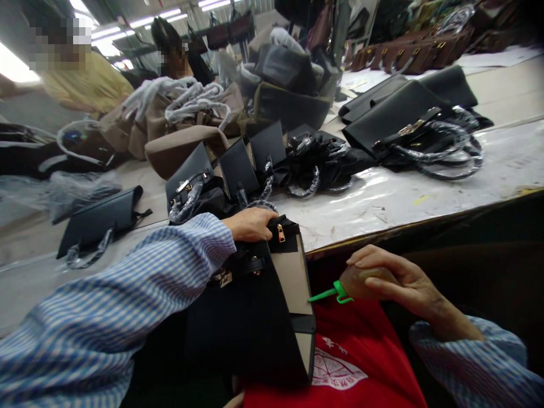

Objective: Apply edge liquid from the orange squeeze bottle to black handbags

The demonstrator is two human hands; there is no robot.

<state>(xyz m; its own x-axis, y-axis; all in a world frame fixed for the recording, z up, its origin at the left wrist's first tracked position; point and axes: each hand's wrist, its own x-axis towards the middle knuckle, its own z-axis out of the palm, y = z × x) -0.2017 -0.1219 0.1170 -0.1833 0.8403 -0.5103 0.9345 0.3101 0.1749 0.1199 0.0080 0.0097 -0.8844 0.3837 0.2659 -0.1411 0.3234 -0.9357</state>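
Note:
My left hand [250, 224] grips the top edge of a black handbag [259, 306] with beige side panels and a gold zipper pull, held against my lap at the table's front edge. My right hand [391, 280] is closed around a small brownish tool with a green tip [334, 293] that points toward the bag's side panel. Both my sleeves are blue-and-white striped. A red apron [361, 351] covers my lap.
The worktable [403, 198] holds several black handbags [395, 119] with plastic-wrapped handles, and tan bags [182, 144] farther back. Another black bag [102, 218] lies at the left. Two people sit beyond the table at upper left. Dark brown bags line the far right.

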